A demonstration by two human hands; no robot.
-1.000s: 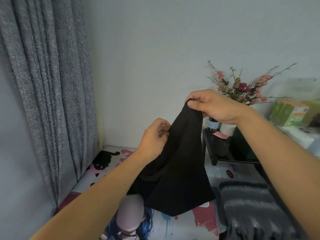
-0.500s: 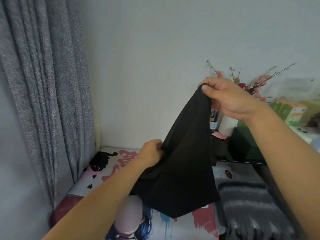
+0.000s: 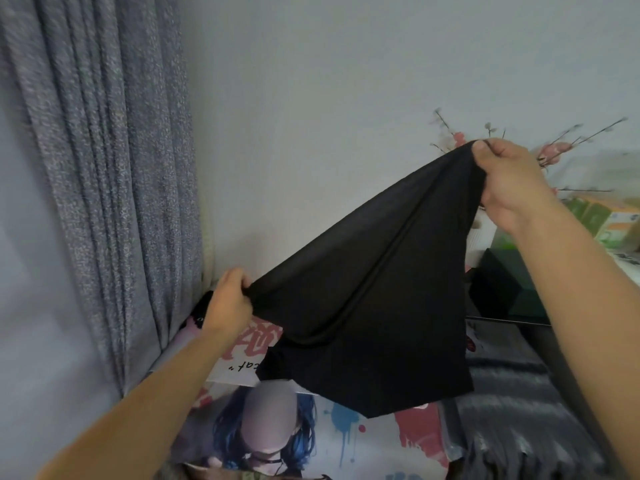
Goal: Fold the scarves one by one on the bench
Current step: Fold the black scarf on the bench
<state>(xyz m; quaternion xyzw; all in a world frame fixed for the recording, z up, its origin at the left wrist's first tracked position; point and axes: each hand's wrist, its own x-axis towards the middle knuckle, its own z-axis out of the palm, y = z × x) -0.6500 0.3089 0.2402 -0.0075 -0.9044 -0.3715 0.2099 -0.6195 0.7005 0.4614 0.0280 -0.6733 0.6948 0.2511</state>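
Observation:
A black scarf (image 3: 374, 306) hangs in the air above the bench (image 3: 346, 441), stretched slantwise between my hands. My right hand (image 3: 509, 181) pinches its upper end high at the right. My left hand (image 3: 230, 301) grips the lower end at the left, near the curtain. The rest of the cloth droops below into a loose fold. A grey and black striped fringed scarf (image 3: 512, 420) lies flat on the bench at the lower right.
The bench is covered with a colourful printed cloth. A grey curtain (image 3: 104, 168) hangs at the left. At the right stand a dark table (image 3: 502, 292), a vase of dried flowers (image 3: 554, 147) and green boxes (image 3: 602, 216).
My hands have pulled apart: the left went down and left, the right up and right. The black scarf, bunched before, is now stretched out between them.

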